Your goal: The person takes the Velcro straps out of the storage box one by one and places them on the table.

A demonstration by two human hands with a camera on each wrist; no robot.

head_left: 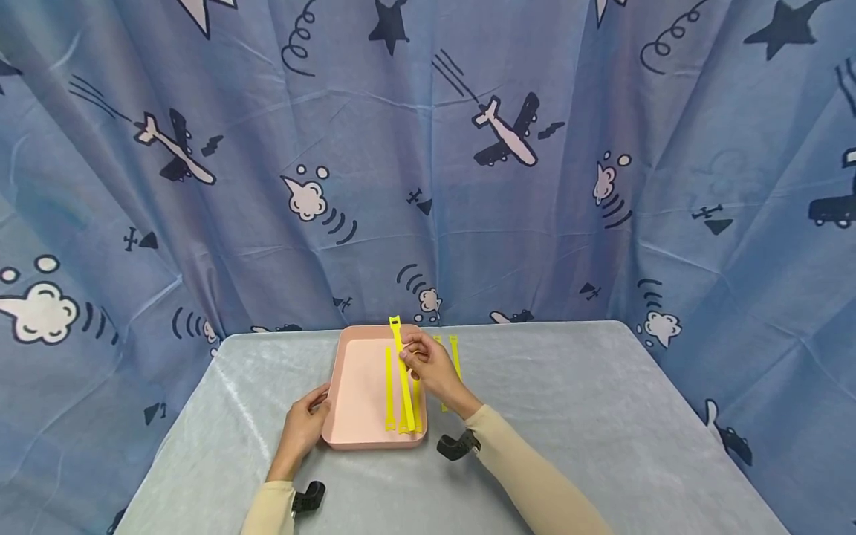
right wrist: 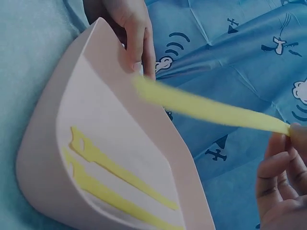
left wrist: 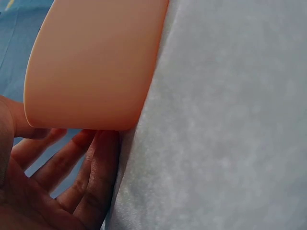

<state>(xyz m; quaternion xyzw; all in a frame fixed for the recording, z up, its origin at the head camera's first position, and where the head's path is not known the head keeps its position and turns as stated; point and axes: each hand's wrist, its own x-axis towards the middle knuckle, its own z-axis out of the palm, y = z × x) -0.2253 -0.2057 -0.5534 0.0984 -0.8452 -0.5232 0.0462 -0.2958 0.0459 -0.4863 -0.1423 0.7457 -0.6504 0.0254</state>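
On grey cloth (head_left: pixel 548 416), the left hand (head_left: pixel 304 425) grips a tray (head_left: pixel 361 394), the right hand (head_left: pixel 433 369) a fore-and-aft strap (head_left: pixel 404 386), slotted end (head_left: pixel 397 331) foremost.

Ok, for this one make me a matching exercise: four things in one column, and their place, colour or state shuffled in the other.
1. Left hand
2. Right hand
3. Tray
4. Curtain

A. Pink, with yellow straps lying in it
B. Blue and patterned, hanging behind everything else
C. Pinching a raised strap
D. Touching the outer side of the pink container

Pairs: 1-D, 2-C, 3-A, 4-B
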